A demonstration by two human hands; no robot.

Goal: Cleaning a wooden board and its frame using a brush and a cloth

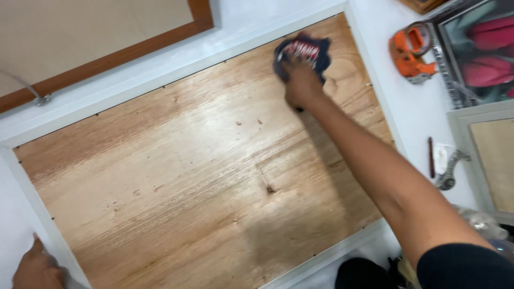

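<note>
While I look down through the head camera, my right hand [301, 80] is stretched far across a large plywood board [203, 176] that sits inside a white frame [48, 222]. That hand lies flat, fingers pressed down on a dark cloth [305, 51] with red and white print, bunched at the board's far right corner; the cloth touches the wood and pokes out from under my fingers. My forearm runs diagonally back to a dark sleeve [463, 265] at the lower right.

My left hand [37, 267] shows only partly at the bottom left edge, resting against the near corner of the white frame; I cannot tell how far it is open or whether it grips anything.

Off to the right, on the white surface [412, 115], an orange tape dispenser [409, 53] lies beside a framed picture of pink flowers [482, 53]. Nearer me lie a dark red pencil [430, 156] and a metal tool [450, 171], just apart from each other, next to a grey frame [460, 139]. A brown wooden frame [123, 53] lies at the top left.
</note>
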